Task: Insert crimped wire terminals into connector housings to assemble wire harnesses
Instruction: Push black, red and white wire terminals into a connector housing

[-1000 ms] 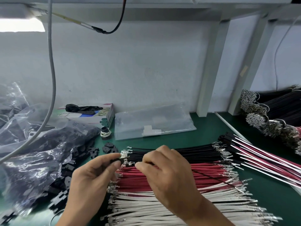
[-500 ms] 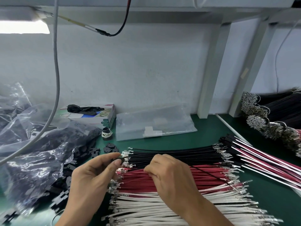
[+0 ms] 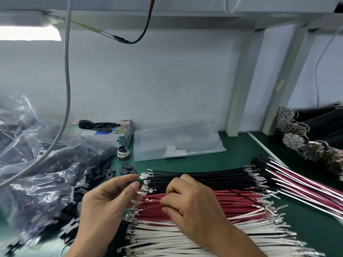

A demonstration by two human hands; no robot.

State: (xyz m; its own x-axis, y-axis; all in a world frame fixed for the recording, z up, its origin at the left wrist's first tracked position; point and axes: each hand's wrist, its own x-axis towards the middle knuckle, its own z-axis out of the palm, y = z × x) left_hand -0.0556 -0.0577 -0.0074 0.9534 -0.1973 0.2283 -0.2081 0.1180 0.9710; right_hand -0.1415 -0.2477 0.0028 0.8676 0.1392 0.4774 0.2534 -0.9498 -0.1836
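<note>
Left hand (image 3: 104, 204) first: thumb and forefinger are pressed together on a small black connector housing (image 3: 134, 181), a dark sliver showing between the fingertips, right at the near end of the black wires (image 3: 200, 178). The other fingers curl loosely beneath. Right hand (image 3: 191, 203) sits just beside it, back toward us, fingers curled down onto the wires where black meets red; it seems to be pinching a wire, but the fingertips are hidden, so I cannot tell which one.

Under both hands the wires lie in neat rows on the green desk (image 3: 232, 151): black farthest away, red wires (image 3: 213, 204) in the middle, white wires (image 3: 185, 238) nearest, with shiny crimped terminals (image 3: 145, 176) bristling at the left ends and again at the right.

Off to the right, a slanted sheaf of finished harnesses (image 3: 300, 180), red, white and black together. Beyond that, big bundles of dark wire (image 3: 315, 134) with silvery ends.

On the left, clear plastic bags (image 3: 46, 173) full of black housings, some spilled loose on the desk. At the back, a flat clear bag (image 3: 178, 140) with a few white parts, a glove box (image 3: 109, 130) with a black glove on top, and a small spool (image 3: 123, 153) just in front of it.
</note>
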